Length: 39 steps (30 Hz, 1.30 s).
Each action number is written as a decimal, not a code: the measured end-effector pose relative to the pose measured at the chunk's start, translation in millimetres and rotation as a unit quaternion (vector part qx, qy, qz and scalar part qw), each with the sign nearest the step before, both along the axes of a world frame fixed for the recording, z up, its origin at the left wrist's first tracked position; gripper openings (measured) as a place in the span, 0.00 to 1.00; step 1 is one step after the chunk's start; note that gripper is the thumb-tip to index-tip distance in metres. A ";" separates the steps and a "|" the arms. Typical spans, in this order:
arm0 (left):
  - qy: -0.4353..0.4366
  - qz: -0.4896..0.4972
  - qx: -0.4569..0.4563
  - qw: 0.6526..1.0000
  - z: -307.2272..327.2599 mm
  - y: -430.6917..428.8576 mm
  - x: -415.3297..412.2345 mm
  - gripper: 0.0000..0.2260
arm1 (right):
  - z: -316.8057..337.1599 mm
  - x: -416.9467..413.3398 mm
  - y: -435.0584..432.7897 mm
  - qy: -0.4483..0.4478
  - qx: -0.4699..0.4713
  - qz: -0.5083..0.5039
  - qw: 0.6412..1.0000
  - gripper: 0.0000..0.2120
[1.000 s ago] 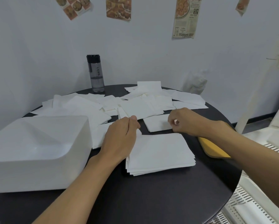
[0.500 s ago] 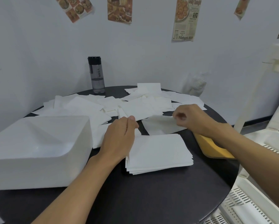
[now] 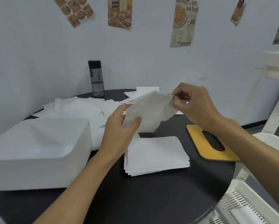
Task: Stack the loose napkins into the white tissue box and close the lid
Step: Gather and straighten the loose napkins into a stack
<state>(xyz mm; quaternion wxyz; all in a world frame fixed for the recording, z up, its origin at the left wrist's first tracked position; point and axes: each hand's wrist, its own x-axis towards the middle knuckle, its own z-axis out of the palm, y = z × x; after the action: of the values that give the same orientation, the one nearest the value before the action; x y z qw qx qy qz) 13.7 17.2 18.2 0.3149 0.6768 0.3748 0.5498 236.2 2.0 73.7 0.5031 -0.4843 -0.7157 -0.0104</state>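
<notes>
A single white napkin (image 3: 150, 110) hangs in the air above the table, held at two corners. My left hand (image 3: 119, 128) pinches its lower left corner and my right hand (image 3: 195, 105) pinches its upper right corner. Right below it lies a neat stack of napkins (image 3: 156, 154). Several loose napkins (image 3: 80, 109) are spread over the far side of the round black table (image 3: 135, 199). The white tissue box (image 3: 38, 151) stands at the left. Its yellow lid (image 3: 206, 143), with an oval slot, lies flat to the right of the stack.
A clear water bottle (image 3: 96, 78) with a black cap stands at the table's far edge by the wall. A white slatted chair (image 3: 255, 199) is close to the table on the right. Paper clippings hang on the wall.
My right hand has lifted a napkin off the table and my left hand has left the stack and taken its other corner. The yellow lid, hidden under my right arm before, now shows.
</notes>
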 end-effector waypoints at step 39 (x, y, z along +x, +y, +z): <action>-0.272 -0.072 -0.235 0.930 23.5 -9.6 -5.3 0.14 | -28.1 10.4 -5.0 -0.025 0.236 -0.148 0.960 0.04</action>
<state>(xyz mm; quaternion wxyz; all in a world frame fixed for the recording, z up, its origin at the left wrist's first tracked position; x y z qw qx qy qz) 8.4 7.5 41.7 0.5934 0.4331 0.3439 0.5848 246.5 -3.0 45.6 0.5783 -0.4520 -0.6251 -0.2656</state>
